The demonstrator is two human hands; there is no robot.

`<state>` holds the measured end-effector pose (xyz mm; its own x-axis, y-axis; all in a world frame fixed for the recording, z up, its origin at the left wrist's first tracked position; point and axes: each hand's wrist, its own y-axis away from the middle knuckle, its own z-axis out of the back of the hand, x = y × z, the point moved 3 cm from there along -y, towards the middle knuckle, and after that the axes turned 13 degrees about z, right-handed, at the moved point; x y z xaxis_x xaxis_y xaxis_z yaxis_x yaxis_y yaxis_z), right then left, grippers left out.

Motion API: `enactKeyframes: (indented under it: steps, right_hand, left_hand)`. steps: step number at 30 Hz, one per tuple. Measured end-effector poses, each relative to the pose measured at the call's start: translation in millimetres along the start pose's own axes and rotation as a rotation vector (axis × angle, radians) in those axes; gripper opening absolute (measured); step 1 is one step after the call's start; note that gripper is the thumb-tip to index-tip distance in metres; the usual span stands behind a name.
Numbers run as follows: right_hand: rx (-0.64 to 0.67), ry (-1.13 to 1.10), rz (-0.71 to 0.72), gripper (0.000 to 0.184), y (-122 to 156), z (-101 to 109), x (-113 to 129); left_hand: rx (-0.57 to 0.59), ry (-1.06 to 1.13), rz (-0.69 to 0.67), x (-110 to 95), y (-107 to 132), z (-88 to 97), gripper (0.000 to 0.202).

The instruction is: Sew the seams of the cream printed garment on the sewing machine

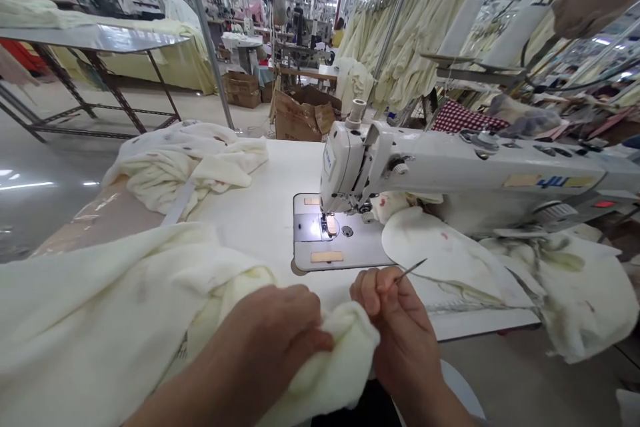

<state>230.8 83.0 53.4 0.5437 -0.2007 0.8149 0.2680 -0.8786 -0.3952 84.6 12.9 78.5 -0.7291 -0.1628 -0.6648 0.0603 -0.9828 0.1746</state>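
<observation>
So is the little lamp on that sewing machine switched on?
On. The metal plate under the sewing machine head shows a bright glare beside the needle, brighter than the table around it.

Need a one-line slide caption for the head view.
Left hand bunches cream fabric while right hand pinches a thin pointed tool before a sewing machine.

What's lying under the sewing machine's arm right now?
Under the sewing machine arm lies cream fabric with small reddish marks, spreading right over the table. The table surface beneath it is covered.
</observation>
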Motion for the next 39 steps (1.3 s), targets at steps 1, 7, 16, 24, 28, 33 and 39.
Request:
enactKeyframes:
  steps: [1, 7, 16, 24, 28, 33, 39]
  right_hand:
    - [-0.046, -0.002, 0.000, 0.020, 0.7, 1.4, -1.8]
    - [0.192, 0.231, 0.134, 0.017, 3.4, -1.9, 3.4]
    - [0.572, 0.353, 0.296, 0.014, -0.8, -11.1, 26.1]
    - [0.029, -0.056, 0.141, 0.016, 1.7, -12.9, 13.6]
    - [0.033, -0.220, -0.002, 0.015, -4.9, -13.6, 14.4]
    - [-0.033, -0.344, -0.043, 0.013, -2.9, -11.5, 15.0]
    - [-0.172, -0.324, -0.081, 0.018, -4.5, -6.4, 12.5]
  left_hand:
    - [0.021, -0.030, -0.014, -0.4, 2.3, -2.3, 0.024]
    - [-0.063, 0.169, 0.044, -11.8, 3.4, -0.5, 0.037]
    - [0.236, 0.222, 0.135, -22.5, -8.8, -21.5, 0.029]
    - [0.216, 0.191, 0.038, -28.3, 0.0, -17.0, 0.031]
    - [-0.006, 0.226, -0.046, -22.8, 3.8, 0.8, 0.026]
    - [-0.448, -0.204, -0.284, -22.9, 8.3, 1.7, 0.022]
    - [-0.681, -0.372, -0.585, -14.2, 28.0, -3.2, 0.010]
